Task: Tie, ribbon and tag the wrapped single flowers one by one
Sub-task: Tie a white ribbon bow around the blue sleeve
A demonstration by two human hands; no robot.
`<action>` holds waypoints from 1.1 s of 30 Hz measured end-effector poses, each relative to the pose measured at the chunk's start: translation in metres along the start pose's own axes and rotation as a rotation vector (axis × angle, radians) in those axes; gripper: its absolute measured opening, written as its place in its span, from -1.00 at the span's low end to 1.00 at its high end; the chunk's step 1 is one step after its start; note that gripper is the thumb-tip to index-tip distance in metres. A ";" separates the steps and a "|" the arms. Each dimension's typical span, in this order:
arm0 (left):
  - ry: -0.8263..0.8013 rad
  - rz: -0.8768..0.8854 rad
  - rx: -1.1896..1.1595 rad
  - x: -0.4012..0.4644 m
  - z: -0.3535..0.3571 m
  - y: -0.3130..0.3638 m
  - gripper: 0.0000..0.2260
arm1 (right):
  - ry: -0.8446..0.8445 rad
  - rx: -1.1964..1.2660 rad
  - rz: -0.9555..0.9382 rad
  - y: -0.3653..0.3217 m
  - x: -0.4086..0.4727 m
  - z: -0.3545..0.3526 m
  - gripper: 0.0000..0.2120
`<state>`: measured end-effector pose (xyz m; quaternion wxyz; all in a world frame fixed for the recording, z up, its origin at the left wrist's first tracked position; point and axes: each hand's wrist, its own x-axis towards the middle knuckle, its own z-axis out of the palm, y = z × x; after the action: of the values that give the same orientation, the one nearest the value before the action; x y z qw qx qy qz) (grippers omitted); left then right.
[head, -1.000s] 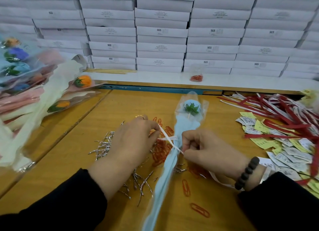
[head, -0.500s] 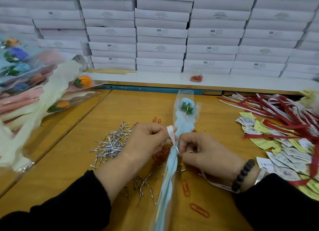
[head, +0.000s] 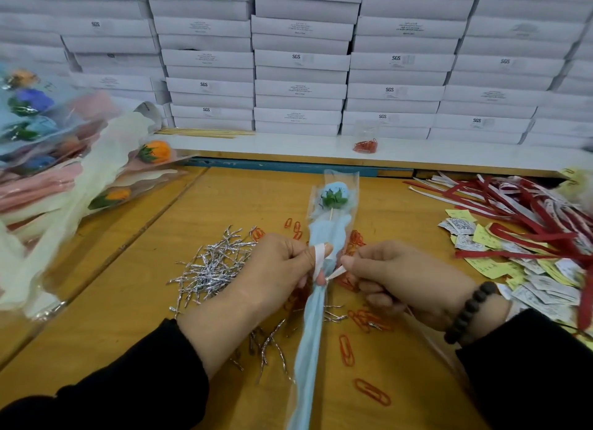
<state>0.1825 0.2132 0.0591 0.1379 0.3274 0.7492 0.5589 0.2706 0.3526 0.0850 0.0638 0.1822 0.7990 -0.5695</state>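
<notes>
Both hands meet at the middle of the wrapped flower (head: 324, 256), a pale blue bloom with green leaves in a clear sleeve and blue paper, lying lengthwise on the wooden tabletop (head: 134, 301) with its head pointing away from the person and its tail running down to the bottom edge of the view. The left hand (head: 276, 269) is curled tight, thumb and forefinger pinching a loop of white ribbon (head: 319, 259) against the left side of the stem. The right hand (head: 394, 278) is curled too, its fingertips nipping the other end of that ribbon just right of the stem, right where the ribbon cinches the wrap. A dark bead bracelet (head: 471, 311) sits on the right wrist, and both arms wear black sleeves.

Left of the hands, a scatter of silver twist ties (head: 211, 266) lies on the wood. Red paper clips (head: 372, 391) are strewn under and around the flower, some half hidden by the hands. Over on the right, a heap of red and white ribbons (head: 526, 211) lies on and beside a spread of yellow and white tags (head: 481, 240). On the far left lies a pile of finished wrapped flowers (head: 96, 173), orange and blue heads showing, blurred at the edge. Behind it all, a wall of stacked white boxes (head: 301, 60) stands on a white ledge, where a small bag of red clips (head: 365, 145) lies.
</notes>
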 end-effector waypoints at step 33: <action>-0.209 -0.074 -0.148 -0.001 -0.007 0.004 -0.81 | 0.190 -0.028 -0.579 0.016 0.009 0.020 -0.71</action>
<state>0.1808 0.2078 0.0648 0.2596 0.3451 0.6988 0.5702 0.2657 0.3402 0.0611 -0.1735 -0.0016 0.8280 -0.5332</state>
